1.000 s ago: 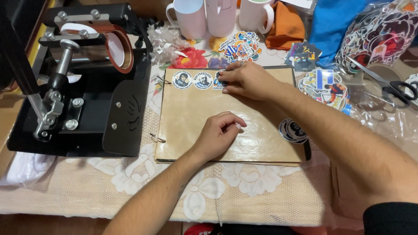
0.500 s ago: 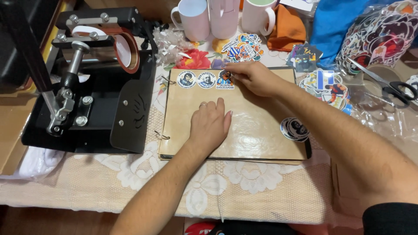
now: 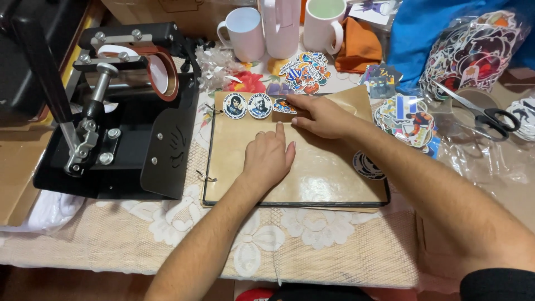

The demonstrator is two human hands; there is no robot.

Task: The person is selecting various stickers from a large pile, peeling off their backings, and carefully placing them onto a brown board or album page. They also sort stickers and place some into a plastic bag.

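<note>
A ring-bound album lies open on the table, its tan page (image 3: 329, 173) under a glossy film. Three round stickers (image 3: 259, 106) sit in a row along the page's top edge. My left hand (image 3: 268, 159) rests flat on the middle of the page, index finger pointing toward the stickers. My right hand (image 3: 320, 116) presses its fingertips on the page at the top, right beside the third sticker. Neither hand holds anything.
A black mug heat press (image 3: 120, 111) stands left of the album. White mugs (image 3: 245, 33) stand at the back. Loose stickers (image 3: 404, 114) lie right of the album, a bag of stickers (image 3: 473, 50) behind them. Black scissors (image 3: 490, 120) lie at the far right. A lace tablecloth (image 3: 312, 245) covers the table.
My left hand slid from the page's lower middle up toward the stickers and flattened. My right hand stayed at the top edge. The view has moved closer.
</note>
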